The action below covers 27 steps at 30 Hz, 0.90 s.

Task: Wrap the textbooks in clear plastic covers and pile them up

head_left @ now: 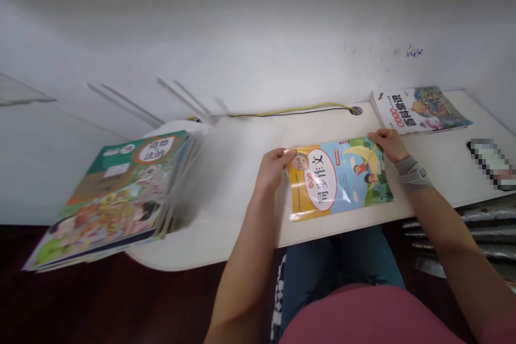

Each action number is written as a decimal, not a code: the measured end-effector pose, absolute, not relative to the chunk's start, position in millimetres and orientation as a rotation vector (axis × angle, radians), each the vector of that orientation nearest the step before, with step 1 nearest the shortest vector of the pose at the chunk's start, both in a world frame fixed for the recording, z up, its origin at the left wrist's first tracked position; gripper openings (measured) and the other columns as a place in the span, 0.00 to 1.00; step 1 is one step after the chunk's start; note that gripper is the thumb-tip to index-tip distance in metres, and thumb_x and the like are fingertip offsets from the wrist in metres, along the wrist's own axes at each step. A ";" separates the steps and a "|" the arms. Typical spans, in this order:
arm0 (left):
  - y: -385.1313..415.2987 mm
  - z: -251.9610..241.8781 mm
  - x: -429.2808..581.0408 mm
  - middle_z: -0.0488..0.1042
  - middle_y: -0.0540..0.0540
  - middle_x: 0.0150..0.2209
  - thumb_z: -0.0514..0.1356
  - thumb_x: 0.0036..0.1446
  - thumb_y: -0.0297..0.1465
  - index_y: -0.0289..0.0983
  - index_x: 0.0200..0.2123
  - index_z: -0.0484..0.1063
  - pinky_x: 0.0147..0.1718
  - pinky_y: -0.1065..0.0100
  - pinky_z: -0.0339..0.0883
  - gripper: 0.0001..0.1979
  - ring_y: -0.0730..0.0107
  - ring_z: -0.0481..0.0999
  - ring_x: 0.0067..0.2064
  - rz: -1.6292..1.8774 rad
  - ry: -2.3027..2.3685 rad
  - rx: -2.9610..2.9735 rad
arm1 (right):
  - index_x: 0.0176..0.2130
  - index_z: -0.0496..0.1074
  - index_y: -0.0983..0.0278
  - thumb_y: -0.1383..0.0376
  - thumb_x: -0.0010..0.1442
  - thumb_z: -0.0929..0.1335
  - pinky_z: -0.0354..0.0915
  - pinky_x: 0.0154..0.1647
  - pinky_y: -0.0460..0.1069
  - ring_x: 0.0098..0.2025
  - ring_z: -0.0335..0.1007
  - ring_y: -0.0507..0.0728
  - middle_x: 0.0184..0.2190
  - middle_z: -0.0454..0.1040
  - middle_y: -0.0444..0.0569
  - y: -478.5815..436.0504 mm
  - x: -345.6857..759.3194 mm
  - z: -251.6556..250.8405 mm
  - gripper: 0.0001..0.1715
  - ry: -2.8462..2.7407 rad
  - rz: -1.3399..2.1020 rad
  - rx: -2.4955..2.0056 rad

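A glossy yellow-and-blue workbook is held sideways over the front part of the white table. My left hand pinches its upper left corner, thumb on the cover. At the upper right corner my right hand grips it the same way, a grey band around the wrist. The cover shows large Chinese characters in a white oval and cartoon children by a yellow moon. Whether the book rests on the table or hangs just above it, I cannot tell.
A stack of green-covered books sits at the table's left end, overhanging the edge. Another book stack lies at the back right. A phone is at the right. A yellow cable runs along the wall into a hole.
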<state>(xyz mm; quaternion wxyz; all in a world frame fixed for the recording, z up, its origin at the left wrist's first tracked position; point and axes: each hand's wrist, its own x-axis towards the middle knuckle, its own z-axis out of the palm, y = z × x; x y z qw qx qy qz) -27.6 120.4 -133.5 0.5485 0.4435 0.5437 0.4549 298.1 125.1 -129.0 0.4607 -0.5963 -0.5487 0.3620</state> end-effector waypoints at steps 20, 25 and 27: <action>113.4 -138.2 9.4 0.69 0.34 0.53 0.51 0.60 0.32 0.39 0.52 0.68 0.47 0.53 0.63 0.18 0.48 0.67 0.54 0.340 2.181 2.119 | 0.55 0.67 0.66 0.54 0.63 0.61 0.59 0.45 0.56 0.48 0.66 0.66 0.47 0.72 0.62 126.7 281.0 -147.8 0.26 -2.074 -0.193 -2.043; 114.6 -139.0 21.9 0.54 0.43 0.65 0.48 0.63 0.29 0.48 0.62 0.60 0.53 0.57 0.59 0.24 0.53 0.59 0.60 0.204 1.709 2.631 | 0.57 0.67 0.56 0.65 0.67 0.57 0.53 0.53 0.55 0.56 0.57 0.62 0.59 0.63 0.53 124.1 270.0 -141.8 0.22 -2.709 -0.256 -1.412; 116.1 -138.4 22.0 0.58 0.43 0.63 0.46 0.63 0.29 0.50 0.61 0.60 0.52 0.56 0.60 0.24 0.53 0.62 0.57 0.076 1.595 2.693 | 0.58 0.66 0.55 0.64 0.67 0.57 0.54 0.50 0.55 0.53 0.59 0.62 0.57 0.66 0.53 125.0 269.6 -140.3 0.23 -2.796 -0.253 -1.371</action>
